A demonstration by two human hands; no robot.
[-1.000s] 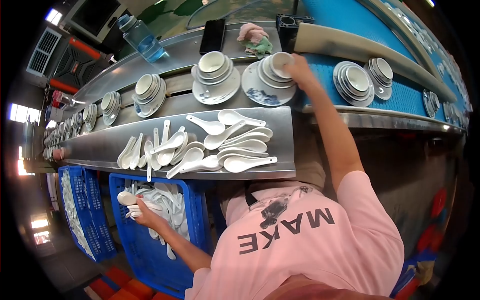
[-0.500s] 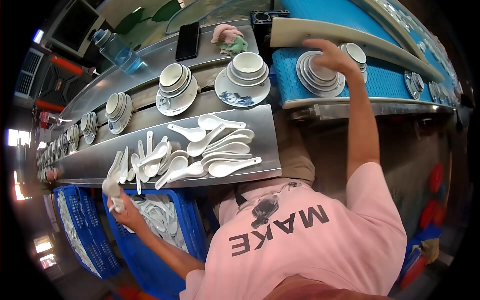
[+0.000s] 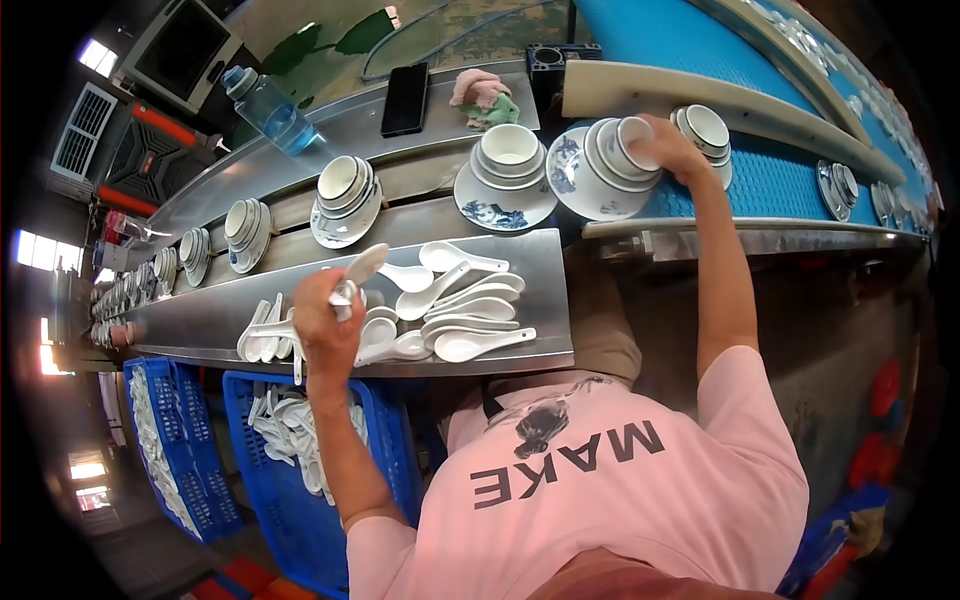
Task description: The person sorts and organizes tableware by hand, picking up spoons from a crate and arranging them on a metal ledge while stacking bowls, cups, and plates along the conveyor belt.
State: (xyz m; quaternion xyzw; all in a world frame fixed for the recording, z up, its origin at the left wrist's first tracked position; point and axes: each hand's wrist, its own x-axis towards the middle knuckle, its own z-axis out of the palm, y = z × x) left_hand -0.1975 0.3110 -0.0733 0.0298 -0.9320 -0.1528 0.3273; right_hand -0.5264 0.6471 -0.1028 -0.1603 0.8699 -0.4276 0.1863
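Observation:
My left hand [image 3: 330, 315] is closed around white ceramic spoons [image 3: 367, 263], held just above the metal table. Below it lies a spread of loose white spoons [image 3: 480, 312]. My right hand [image 3: 672, 152] grips the top bowl [image 3: 632, 140] of a stack, its fingers partly inside the rim. That stack of white bowls sits on a blue-patterned plate [image 3: 585, 185], tilted at the near end of the blue conveyor belt [image 3: 770, 170]. Close beside it on the left stands another bowl stack [image 3: 510, 150] on a patterned plate.
A row of bowl-and-plate stacks [image 3: 345, 190] runs away to the left. Below the table are blue crates [image 3: 240, 420] containing white spoons. A phone [image 3: 405, 100], a water bottle [image 3: 270, 110] and cloths [image 3: 485, 97] lie behind. A pale guide board [image 3: 700, 100] crosses the belt.
My left hand has risen from above the crate to over the table, still holding spoons. My right hand has closed on the bowl stack, which is now tilted and nearer the left stack.

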